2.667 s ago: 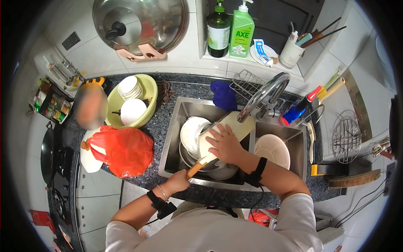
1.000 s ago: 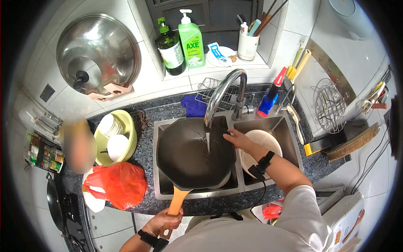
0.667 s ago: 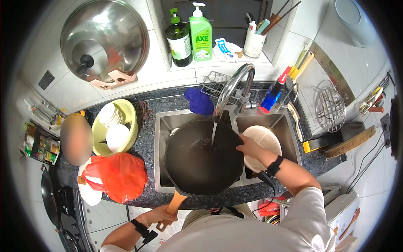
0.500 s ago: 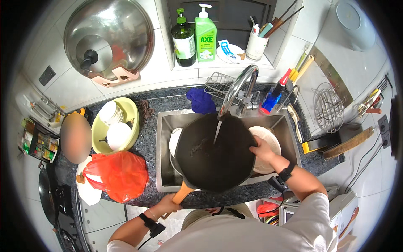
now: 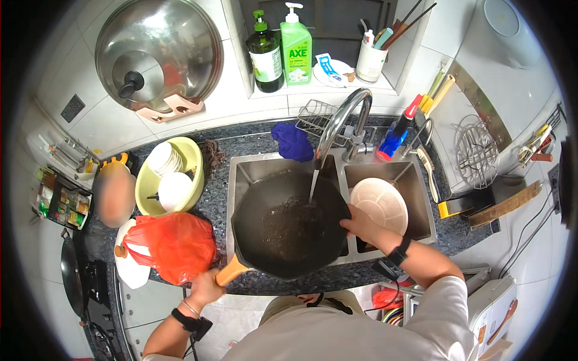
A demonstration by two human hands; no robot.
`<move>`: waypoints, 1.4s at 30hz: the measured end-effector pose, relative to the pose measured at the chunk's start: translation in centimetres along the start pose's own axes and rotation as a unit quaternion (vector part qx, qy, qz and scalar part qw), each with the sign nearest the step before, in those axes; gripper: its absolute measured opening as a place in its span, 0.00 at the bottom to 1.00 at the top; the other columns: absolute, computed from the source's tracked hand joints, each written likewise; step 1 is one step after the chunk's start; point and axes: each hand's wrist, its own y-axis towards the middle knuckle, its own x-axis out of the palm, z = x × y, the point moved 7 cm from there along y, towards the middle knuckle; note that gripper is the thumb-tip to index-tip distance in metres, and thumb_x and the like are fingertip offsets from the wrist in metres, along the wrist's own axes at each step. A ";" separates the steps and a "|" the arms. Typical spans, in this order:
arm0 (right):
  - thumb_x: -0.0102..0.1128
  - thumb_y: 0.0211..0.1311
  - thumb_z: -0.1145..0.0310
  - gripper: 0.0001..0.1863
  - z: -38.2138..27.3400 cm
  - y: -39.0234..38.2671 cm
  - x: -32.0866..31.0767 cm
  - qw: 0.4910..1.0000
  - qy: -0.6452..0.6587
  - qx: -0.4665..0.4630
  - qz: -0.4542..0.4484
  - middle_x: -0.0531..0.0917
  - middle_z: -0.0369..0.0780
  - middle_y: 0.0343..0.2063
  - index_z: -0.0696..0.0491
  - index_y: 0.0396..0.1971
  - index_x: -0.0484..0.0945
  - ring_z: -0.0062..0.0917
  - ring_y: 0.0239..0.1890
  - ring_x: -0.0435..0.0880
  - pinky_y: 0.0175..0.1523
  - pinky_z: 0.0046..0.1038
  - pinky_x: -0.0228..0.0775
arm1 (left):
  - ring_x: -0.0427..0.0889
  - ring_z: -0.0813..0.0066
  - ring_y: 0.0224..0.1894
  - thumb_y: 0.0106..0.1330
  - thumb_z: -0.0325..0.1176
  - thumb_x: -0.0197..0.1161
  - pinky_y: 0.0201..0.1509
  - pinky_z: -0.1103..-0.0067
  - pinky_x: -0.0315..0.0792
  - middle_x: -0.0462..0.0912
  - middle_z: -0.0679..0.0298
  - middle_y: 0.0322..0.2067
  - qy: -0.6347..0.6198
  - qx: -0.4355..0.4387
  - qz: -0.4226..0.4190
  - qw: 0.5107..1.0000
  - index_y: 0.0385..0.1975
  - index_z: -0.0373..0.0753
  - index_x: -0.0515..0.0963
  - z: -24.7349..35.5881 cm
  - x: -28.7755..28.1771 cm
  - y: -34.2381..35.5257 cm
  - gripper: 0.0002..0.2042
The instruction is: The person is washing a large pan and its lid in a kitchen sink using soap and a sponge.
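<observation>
A large black wok (image 5: 289, 234) with a wooden handle (image 5: 231, 271) is held over the left basin of the steel sink (image 5: 243, 167). My left hand (image 5: 205, 287) is wrapped round the handle at the lower left. My right hand (image 5: 365, 226) grips the wok's right rim, thumb at the edge. From the curved chrome faucet (image 5: 355, 120) a stream of water falls into the wok. Some water and small bubbles lie on its dark bottom. Whatever is in the left basin is hidden under the wok.
A beige strainer (image 5: 379, 207) sits in the right basin. Left of the sink stand a yellow-green basin (image 5: 196, 194) of white bowls and a red plastic bag (image 5: 171, 249). A purple cloth (image 5: 292, 142) and a wire rack (image 5: 322, 120) lie behind; a brush (image 5: 428, 174) is at the right.
Both hands have shifted the wok left, uncovering more of the right basin and the strainer. Water now spreads more across the wok's bottom.
</observation>
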 end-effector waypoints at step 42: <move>0.52 0.60 0.66 0.11 -4.6 14.1 -7.6 0.983 0.009 -0.102 0.150 0.81 0.42 0.26 0.60 0.29 0.77 0.32 0.32 0.81 0.35 0.31 0.73 | 0.79 0.51 0.29 0.38 0.32 0.67 0.33 0.68 0.73 0.79 0.50 0.22 0.012 -0.047 -0.038 0.998 0.26 0.37 0.75 3.9 2.3 -4.7 0.14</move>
